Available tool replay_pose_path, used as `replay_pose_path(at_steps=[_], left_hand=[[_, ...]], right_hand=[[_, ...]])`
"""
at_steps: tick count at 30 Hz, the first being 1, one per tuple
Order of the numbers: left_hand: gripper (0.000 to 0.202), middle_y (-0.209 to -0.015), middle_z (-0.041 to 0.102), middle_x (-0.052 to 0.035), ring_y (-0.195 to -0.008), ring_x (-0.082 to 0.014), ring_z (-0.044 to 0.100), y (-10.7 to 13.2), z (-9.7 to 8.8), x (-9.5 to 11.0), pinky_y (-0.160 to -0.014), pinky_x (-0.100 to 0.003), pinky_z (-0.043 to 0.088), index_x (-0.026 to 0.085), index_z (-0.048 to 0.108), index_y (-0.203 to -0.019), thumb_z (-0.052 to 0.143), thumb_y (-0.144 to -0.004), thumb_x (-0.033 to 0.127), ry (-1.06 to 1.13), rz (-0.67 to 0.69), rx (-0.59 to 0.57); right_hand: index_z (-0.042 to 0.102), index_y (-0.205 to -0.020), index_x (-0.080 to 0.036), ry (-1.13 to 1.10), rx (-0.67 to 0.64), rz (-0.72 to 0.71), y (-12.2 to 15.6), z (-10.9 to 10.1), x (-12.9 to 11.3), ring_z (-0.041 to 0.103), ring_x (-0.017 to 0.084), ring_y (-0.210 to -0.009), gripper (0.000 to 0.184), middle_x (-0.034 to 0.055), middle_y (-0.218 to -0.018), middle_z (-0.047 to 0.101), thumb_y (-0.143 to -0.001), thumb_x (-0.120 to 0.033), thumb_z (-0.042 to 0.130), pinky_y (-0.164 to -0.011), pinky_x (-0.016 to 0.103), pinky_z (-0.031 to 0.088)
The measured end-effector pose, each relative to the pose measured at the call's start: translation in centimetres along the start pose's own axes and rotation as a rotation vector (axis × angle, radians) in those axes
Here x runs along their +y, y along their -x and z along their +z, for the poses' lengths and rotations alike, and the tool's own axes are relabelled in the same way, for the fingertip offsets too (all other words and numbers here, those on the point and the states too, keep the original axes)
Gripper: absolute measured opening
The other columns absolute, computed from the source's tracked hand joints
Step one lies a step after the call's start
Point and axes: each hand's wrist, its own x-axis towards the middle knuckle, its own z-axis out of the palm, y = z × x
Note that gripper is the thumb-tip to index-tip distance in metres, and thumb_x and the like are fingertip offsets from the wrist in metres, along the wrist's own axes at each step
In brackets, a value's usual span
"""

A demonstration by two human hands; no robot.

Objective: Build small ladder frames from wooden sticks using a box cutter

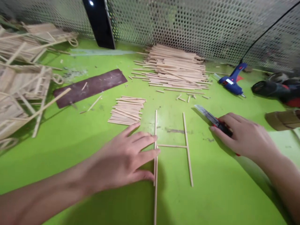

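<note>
My left hand (131, 153) is spread, its fingertips resting on thin wooden sticks. Two of these lie side by side there: one stick (156, 120) reaches up past my fingers, and another stick (155, 203) runs toward the near edge. A short crosspiece (172, 146) spans from there to an upright stick (189, 159), making an H shape. On the right, my right hand (243, 134) is closed around a utility knife (212, 120) with red on its handle. Its blade points up and left, apart from the sticks.
Short sticks (127, 109) and a large stick pile (175, 68) lie behind. Brown sandpaper (93, 86) and wooden models (23, 84) are left. A blue glue gun (234, 79), a dark power tool (276, 90) and a tape roll (281, 119) are right. A phone (100, 28) leans against perforated metal.
</note>
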Motion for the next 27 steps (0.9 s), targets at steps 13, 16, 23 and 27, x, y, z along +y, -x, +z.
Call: replay_pose_path(at_steps=[13,16,23,27], left_hand=[[0.043,-0.132,0.079,-0.0116,-0.119,-0.0258,0.077,0.1,0.3,-0.1,-0.129,-0.060,0.046,0.019,0.080,-0.122,0.067,-0.104,0.056,0.050,0.009,0.055],[0.043,-0.137,0.077,-0.0149,-0.122,-0.0286,0.076,0.2,0.5,0.0,-0.125,-0.062,0.049,0.019,0.080,-0.123,0.071,-0.102,0.055,0.043,-0.012,0.040],[0.053,-0.147,0.072,-0.0126,-0.136,-0.0335,0.068,-0.3,0.4,-0.4,-0.130,-0.066,0.040,0.025,0.077,-0.135,0.071,-0.100,0.064,0.111,-0.073,-0.069],[0.053,-0.143,0.073,-0.0109,-0.134,-0.0337,0.067,-0.7,0.4,-0.5,-0.127,-0.062,0.044,0.027,0.079,-0.131,0.077,-0.095,0.066,0.065,-0.088,-0.096]], right_hand=[[0.073,-0.115,-0.021,0.119,0.295,-0.033,1.5,-0.1,-0.7,0.071,0.028,-0.071,0.047,0.0135,-0.097,0.077,-0.109,-0.058,0.043,-0.055,0.037,0.049],[0.070,-0.126,-0.021,0.036,0.374,-0.148,2.0,-0.3,-0.8,0.074,0.030,-0.081,0.037,0.0160,-0.104,0.077,-0.110,-0.044,0.046,-0.060,0.039,0.053],[0.060,-0.113,-0.019,-0.002,0.315,-0.523,3.3,-2.4,-4.2,0.059,0.015,-0.050,0.029,0.0048,-0.080,0.072,-0.117,-0.037,0.038,-0.042,0.028,0.042],[0.058,-0.111,-0.019,-0.031,0.262,-0.662,5.2,-3.2,-7.4,0.060,0.013,-0.054,0.027,0.0026,-0.082,0.072,-0.119,-0.033,0.036,-0.048,0.027,0.043]])
